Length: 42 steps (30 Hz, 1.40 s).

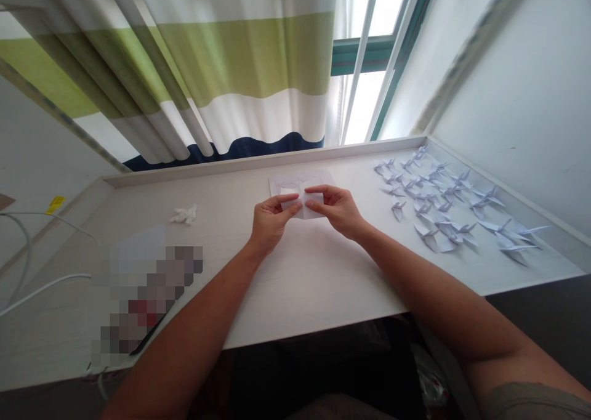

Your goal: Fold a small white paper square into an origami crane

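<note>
A small piece of folded white paper is held up between both hands, a little above the desk. My left hand pinches its left part between thumb and fingers. On the other side my right hand pinches the paper near a crease down its middle. Behind the hands lies a printed sheet, partly hidden by them. Many folded paper cranes are spread over the right end of the desk, apart from my right hand.
The white desk has a raised rim at the back. To the left lie a crumpled tissue, a blurred-out object and white cables. A striped curtain and a barred window are behind.
</note>
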Motion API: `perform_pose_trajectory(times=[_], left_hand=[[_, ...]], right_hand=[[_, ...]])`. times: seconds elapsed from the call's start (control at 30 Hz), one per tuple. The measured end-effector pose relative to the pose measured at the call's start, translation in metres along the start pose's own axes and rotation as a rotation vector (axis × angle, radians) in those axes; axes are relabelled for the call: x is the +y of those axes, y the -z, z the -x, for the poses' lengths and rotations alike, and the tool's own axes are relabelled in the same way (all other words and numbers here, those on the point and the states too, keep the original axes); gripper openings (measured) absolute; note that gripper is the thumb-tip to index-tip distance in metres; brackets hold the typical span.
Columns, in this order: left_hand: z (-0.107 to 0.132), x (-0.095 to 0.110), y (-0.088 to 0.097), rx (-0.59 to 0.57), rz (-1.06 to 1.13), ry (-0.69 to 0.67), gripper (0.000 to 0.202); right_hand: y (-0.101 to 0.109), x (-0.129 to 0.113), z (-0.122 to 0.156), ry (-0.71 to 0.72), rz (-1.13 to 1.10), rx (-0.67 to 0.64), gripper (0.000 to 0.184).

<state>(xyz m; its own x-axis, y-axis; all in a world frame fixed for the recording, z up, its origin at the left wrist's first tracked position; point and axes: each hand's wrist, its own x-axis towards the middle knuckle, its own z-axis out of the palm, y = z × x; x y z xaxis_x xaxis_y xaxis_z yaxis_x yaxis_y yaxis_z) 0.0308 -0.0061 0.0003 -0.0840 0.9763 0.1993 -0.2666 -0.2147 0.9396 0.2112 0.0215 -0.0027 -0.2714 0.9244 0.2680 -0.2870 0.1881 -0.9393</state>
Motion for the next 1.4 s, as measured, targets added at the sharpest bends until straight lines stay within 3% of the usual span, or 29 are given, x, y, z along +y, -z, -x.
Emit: perform_pose_trajectory(times=[0.23, 0.37, 0.53, 0.73, 1.07, 1.23, 1.33, 1.4], left_hand=[[-0.001, -0.001, -0.001, 0.027, 0.006, 0.005, 0.042], [-0.001, -0.001, 0.0, 0.029, -0.004, 0.012, 0.043], [-0.001, 0.001, -0.001, -0.007, 0.023, 0.034, 0.043], [-0.002, -0.002, 0.0, -0.028, -0.029, -0.003, 0.038], [0.001, -0.013, -0.007, 0.034, -0.031, -0.036, 0.04], [-0.004, -0.016, 0.003, 0.089, -0.279, -0.147, 0.032], [-0.005, -0.008, 0.008, 0.023, -0.395, -0.262, 0.027], [-0.004, -0.003, 0.007, -0.049, -0.369, -0.265, 0.028]], right_hand=[[0.0, 0.005, 0.001, 0.003, 0.115, 0.017, 0.043], [0.0, 0.009, 0.001, 0.079, 0.236, 0.048, 0.04], [-0.001, 0.012, 0.001, 0.149, 0.22, 0.105, 0.029], [-0.003, 0.011, 0.0, 0.062, 0.085, 0.086, 0.034], [-0.012, 0.015, 0.0, 0.041, 0.109, 0.123, 0.048], [-0.012, 0.013, -0.001, -0.011, 0.034, 0.082, 0.044], [-0.008, 0.012, -0.001, -0.085, -0.064, -0.001, 0.043], [-0.006, 0.012, -0.001, -0.113, -0.093, -0.051, 0.042]])
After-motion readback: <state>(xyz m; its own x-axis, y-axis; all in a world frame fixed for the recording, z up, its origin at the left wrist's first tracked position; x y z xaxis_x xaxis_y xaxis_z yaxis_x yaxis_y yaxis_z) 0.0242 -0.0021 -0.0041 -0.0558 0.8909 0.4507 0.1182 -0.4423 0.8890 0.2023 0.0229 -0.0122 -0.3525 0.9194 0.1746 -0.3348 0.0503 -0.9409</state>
